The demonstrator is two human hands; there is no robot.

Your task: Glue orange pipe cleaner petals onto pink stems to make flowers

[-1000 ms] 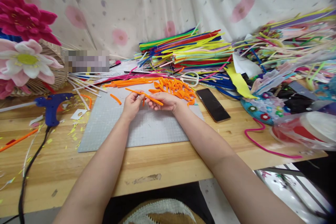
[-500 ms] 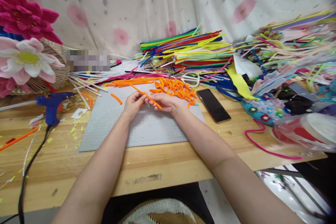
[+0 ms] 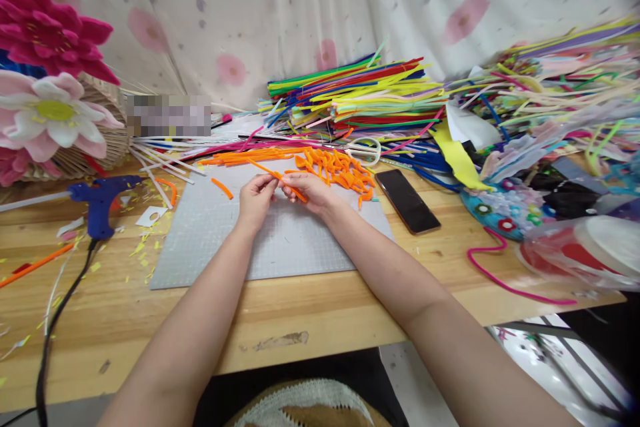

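Above the grey cutting mat (image 3: pixel 200 240) my two hands meet around an orange pipe cleaner (image 3: pixel 263 168). My left hand (image 3: pixel 257 197) pinches it near its middle, with one end sticking out up and to the left. Close beside, my right hand (image 3: pixel 310 192) also has its fingers closed on it, and the other end shows below the fingertips. Just behind my hands lies a heap of bent orange pipe-cleaner pieces (image 3: pixel 340 170). Straight orange pipe cleaners (image 3: pixel 240 157) rest along the mat's back edge. A short orange piece (image 3: pixel 222 188) lies left of my left hand.
A blue glue gun (image 3: pixel 100 203) with a black cord stands at the left, near fuzzy flowers (image 3: pixel 55 110). Right of the mat are a phone (image 3: pixel 407 200) and a plastic-wrapped cup (image 3: pixel 585 250). Scissors (image 3: pixel 365 150) and bundled coloured pipe cleaners (image 3: pixel 360 93) lie behind.
My right hand's fingers have closed further over the orange pipe cleaner, covering more of its lower end. My left hand has shifted slightly to the right.
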